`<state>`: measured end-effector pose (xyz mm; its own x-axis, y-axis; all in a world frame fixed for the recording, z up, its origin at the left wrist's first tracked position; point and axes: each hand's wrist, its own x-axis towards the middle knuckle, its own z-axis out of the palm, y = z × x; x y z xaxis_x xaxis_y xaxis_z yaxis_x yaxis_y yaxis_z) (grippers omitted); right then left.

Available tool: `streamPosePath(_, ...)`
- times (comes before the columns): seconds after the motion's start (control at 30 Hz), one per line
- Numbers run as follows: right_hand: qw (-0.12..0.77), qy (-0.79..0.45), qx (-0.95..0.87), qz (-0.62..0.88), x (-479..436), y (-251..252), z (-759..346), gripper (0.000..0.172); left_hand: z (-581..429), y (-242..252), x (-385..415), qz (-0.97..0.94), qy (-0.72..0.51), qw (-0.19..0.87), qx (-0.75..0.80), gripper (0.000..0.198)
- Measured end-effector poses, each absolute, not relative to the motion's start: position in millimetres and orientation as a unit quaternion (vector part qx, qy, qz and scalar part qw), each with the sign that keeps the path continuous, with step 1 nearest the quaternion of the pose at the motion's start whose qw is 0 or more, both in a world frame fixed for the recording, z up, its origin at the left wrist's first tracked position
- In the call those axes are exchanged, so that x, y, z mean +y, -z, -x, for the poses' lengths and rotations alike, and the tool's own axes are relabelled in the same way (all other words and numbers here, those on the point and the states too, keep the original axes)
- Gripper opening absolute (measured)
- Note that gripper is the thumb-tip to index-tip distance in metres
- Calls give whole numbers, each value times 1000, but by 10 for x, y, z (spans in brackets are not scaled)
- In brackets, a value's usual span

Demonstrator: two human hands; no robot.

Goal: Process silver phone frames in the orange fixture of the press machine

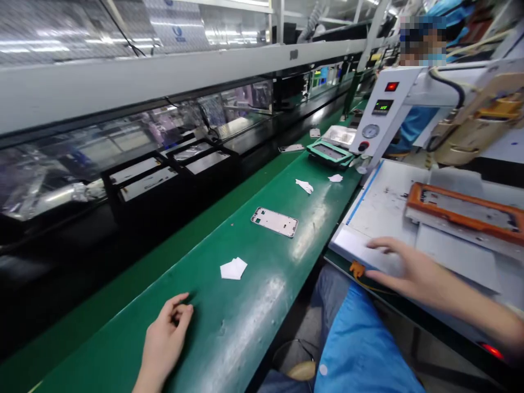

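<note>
My left hand hovers at or rests on the green bench, fingers loosely bent, a gap between thumb and index finger, nothing in it. Beyond its fingertips lies a folded piece of white paper. Farther along, a pale phone frame lies flat on the bench. To the right, my right hand is over the front edge of a press machine's white base, thumb and fingers spread, holding nothing visible. An orange piece with a cord is close to its thumb. An orange-rimmed fixture sits on the base beyond that hand.
Scraps of white paper and a green-framed tray lie farther up the bench. The press control box rises at right, a co-worker in blue behind it. On the left, black trays hold flat panels beneath a metal rail.
</note>
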<state>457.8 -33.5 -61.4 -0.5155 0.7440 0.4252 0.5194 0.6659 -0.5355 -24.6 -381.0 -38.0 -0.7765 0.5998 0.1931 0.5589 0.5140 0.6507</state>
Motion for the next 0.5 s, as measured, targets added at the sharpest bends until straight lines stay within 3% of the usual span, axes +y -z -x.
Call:
streamPosePath(0.07, 293, -203, -891, 281, -241, 543, -3750, 76, 218, 368, -3794, -344, -377, 26, 860, 64)
streamPosePath(0.2, 329, -202, -872, 300, 89, 649, -2701, 96, 90, 289, -3764, -379, -400, 34, 834, 50)
streamPosePath(0.4, 382, -212, -829, 350, 658, 759, -1993, 78, 60, 229, -3678, -377, -420, 40, 824, 26)
streamPosePath(0.5, 377, -199, -846, 319, 669, 600, -1439, 82, 100, 241, -3660, -372, -426, 31, 824, 23)
